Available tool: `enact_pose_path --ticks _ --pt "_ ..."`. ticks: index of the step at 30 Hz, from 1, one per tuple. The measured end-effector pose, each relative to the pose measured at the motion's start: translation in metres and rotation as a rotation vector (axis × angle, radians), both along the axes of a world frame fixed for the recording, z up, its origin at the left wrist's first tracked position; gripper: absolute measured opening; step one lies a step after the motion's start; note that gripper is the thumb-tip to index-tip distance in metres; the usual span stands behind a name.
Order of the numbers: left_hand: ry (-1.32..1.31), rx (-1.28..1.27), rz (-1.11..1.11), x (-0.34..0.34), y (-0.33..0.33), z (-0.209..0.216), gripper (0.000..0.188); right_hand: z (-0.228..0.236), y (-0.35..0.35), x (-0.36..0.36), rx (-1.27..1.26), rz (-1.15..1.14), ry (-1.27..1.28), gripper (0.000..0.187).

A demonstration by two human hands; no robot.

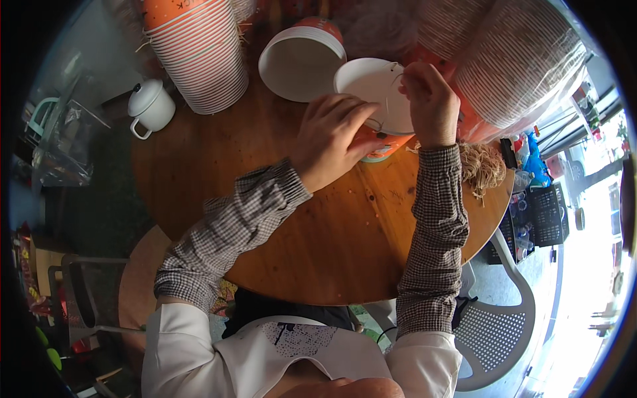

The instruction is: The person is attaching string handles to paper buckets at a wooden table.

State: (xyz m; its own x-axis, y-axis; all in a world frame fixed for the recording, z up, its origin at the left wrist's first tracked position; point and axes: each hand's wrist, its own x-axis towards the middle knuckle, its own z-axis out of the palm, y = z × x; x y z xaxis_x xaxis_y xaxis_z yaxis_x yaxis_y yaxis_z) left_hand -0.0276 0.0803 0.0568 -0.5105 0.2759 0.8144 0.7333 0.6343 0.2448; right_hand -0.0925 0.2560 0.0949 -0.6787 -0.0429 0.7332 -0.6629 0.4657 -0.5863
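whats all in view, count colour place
table: 1, brown wood, centre
front tub: 1, white inside, orange outside, upper centre
second tub: 1+, white inside, top centre
tub stack: 1, orange and white, upper left
wrapped stacks: 2+, pale, upper right
mug: 1, white, upper left
string bundle: 1, tan, right table edge
crate: 1+, black, right
chair: 1+, grey, lower right
sleeves: 2, checked, lower centre
left fingers: one set, bare, front tub
right fingers: one set, bare, front tub

On the desk [318, 245], upper left, a mug [156, 109] stands left of a tub stack [199, 69]. Upper right, string [483, 167] lies right of a bucket [373, 86].
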Motion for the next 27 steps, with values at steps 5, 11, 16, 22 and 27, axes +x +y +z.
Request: enact_pose_path --ticks 5,11,16,22,27 --pt "-0.019 -0.063 0.007 -0.012 0.012 -0.005 0.02 0.005 0.011 -0.008 0.125 -0.068 0.219 0.007" --pt "0.032 -0.092 -0.026 0.002 -0.012 0.006 0.009 0.004 0.044 -0.011 0.103 -0.154 0.131 0.005" --pt "0.071 -0.32 0.005 0.017 -0.032 0.024 0.015 -0.023 0.042 -0.015 0.146 -0.11 0.077 0.008" --pt "0.093 -0.448 0.037 0.02 -0.059 0.03 0.022 -0.043 0.04 0.017 0.181 0.034 0.084 0.014" --pt "0.038 -0.33 -0.004 0.005 -0.074 0.026 0.025 -0.072 0.007 0.052 0.55 0.167 0.369 0.022"
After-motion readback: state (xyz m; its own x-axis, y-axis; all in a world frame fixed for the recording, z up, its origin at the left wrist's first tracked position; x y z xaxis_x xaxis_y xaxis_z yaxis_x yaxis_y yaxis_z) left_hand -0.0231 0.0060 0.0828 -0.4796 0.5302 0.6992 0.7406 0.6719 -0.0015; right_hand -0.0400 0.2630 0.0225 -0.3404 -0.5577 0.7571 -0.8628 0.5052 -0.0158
